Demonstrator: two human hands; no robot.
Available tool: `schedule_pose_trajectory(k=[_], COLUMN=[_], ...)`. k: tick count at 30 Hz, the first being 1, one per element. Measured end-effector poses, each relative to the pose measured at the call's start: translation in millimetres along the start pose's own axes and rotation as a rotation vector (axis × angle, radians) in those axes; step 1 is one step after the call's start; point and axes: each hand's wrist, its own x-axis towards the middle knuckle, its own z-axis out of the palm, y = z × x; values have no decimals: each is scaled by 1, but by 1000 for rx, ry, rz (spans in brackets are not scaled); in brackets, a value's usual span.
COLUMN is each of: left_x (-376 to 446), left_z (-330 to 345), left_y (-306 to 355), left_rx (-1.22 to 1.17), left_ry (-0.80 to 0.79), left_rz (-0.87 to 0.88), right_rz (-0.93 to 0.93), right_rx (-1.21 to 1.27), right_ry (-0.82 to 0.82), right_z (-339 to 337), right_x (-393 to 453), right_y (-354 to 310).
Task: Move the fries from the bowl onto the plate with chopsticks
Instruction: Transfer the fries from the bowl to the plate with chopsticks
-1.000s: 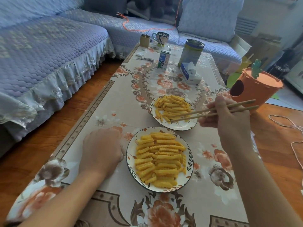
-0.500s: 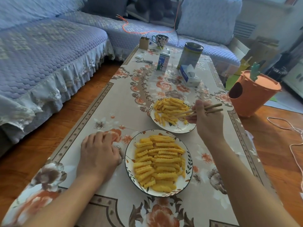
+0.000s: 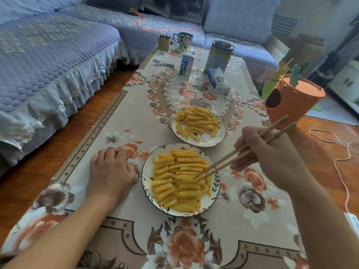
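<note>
**Inspector:** What was altered?

**Assessor:** The chopsticks (image 3: 240,150), pinched in the right hand (image 3: 272,152), had been brought from the plate (image 3: 217,141) back to the bowl (image 3: 145,183); tips were seen among the fries (image 3: 174,183).

**Inspector:** Significance?

**Assessor:** Another pick-up was judged begun. No fry was seen gripped. The left hand (image 3: 112,171) was laid flat beside the bowl.

We sat at a low table (image 3: 120,121) under a beige cloth printed with orange and brown flowers; a corner sofa (image 3: 48,61) in quilted lavender covers with a ruffled skirt wrapped its left and far sides; the floor (image 3: 25,181) was reddish-brown wood; an orange carrot-shaped bin (image 3: 291,100) stood at our right; daylight fell softly.
</note>
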Motion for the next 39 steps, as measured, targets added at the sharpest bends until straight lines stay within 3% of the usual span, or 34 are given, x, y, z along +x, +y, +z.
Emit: schedule_pose_trajectory(k=[6, 11, 14, 21, 32, 34, 39], left_x=[-1, 0, 0, 1, 2, 2, 1], left_z=[0, 1, 1, 2, 3, 3, 2], left_y=[0, 0, -1, -2, -2, -2, -1], left_rx=[7, 9, 7, 5, 4, 1, 16], left_ry=[7, 2, 9, 12, 16, 15, 9], left_rz=[7, 10, 13, 16, 10, 7, 6], right_rz=[4, -37, -62, -149, -97, -93, -10], right_rx=[-20, 199, 190, -15, 83, 149, 200], right_ry=[-19, 247, 356, 356, 438, 408, 156], right_z=[0, -15, -10, 23, 21, 11, -10], right_x=[-6, 18, 42, 86, 87, 73, 20], right_y=[6, 10, 22, 57, 52, 37, 6])
